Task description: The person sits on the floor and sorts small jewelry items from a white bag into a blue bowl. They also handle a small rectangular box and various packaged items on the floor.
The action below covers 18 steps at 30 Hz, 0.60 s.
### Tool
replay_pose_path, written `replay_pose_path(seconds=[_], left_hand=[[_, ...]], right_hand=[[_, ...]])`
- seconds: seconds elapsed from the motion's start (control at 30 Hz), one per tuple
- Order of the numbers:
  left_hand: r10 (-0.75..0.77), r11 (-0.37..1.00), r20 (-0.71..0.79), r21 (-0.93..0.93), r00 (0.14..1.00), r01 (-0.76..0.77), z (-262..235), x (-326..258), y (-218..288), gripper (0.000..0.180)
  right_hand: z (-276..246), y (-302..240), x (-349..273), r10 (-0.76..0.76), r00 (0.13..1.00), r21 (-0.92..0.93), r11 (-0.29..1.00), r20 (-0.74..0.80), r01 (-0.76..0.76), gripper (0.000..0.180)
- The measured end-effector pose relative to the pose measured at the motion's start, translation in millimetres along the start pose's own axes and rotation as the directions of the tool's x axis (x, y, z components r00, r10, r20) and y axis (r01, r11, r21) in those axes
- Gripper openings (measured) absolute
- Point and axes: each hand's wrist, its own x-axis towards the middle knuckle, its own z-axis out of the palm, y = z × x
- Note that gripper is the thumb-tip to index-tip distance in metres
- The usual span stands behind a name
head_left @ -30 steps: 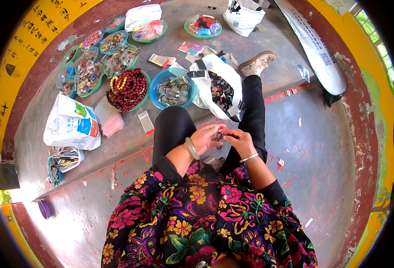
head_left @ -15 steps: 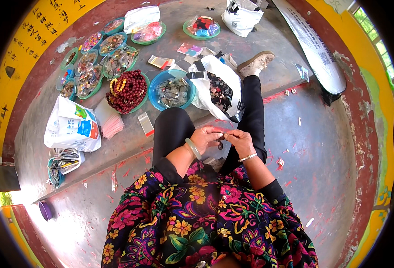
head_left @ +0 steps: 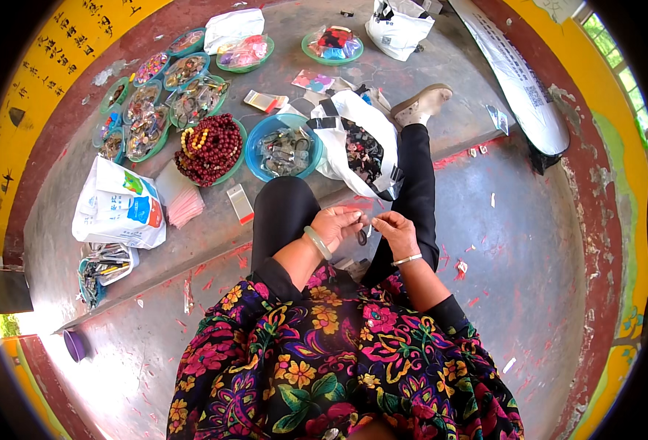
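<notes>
Above my lap, my left hand (head_left: 336,227) is closed in a pinch on a small black loop (head_left: 361,237), which hangs below the fingertips. Its exact kind is too small to tell. Close beside it, my right hand (head_left: 397,233) is pinched too, and a tiny whitish bit (head_left: 370,229) shows at its fingertips. The two hands are slightly apart. Just beyond them, between my legs, stands an open white bag (head_left: 380,150) filled with small black items, some with pinkish parts. A blue basin (head_left: 253,147) of clear-wrapped small goods sits left of the bag.
Dark red bead strings (head_left: 208,150) fill a green basin at the left, near several basins of small packaged goods. A printed white bag (head_left: 118,209) and a basket of pens (head_left: 107,264) stand farther left. A concrete step edge (head_left: 214,257) crosses the floor; red scraps lie about.
My fingertips have drawn apart, my right hand shifting slightly right. The black loop now shows more plainly under my left fingers. My outstretched foot has tilted a little.
</notes>
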Motion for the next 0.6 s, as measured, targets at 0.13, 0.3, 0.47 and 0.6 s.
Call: replay_pose_path(seconds=[0.13,0.3,0.47,0.6], left_hand=[[0.037,0.997,0.005,-0.071,0.999,-0.037,2.7,-1.9,3.0,0.018],[0.050,0.997,0.000,-0.060,0.999,-0.050,3.2,-1.4,1.3,0.017],[0.049,0.997,-0.009,-0.066,0.999,-0.050,5.5,-3.9,2.2,0.016],[0.065,0.995,-0.021,-0.074,0.998,-0.066,3.8,-2.3,-2.5,0.016]], right_hand=[[1.1,-4.5,-5.1,0.174,0.976,0.004,0.984,0.134,-0.176,0.024],[1.7,12.4,-5.2,0.166,0.958,0.003,0.985,0.235,-0.171,0.019],[0.3,16.2,-4.2,0.177,0.951,0.002,0.983,0.253,-0.183,0.017],[0.8,22.2,-7.4,0.181,0.951,-0.008,0.983,0.253,-0.185,0.018]])
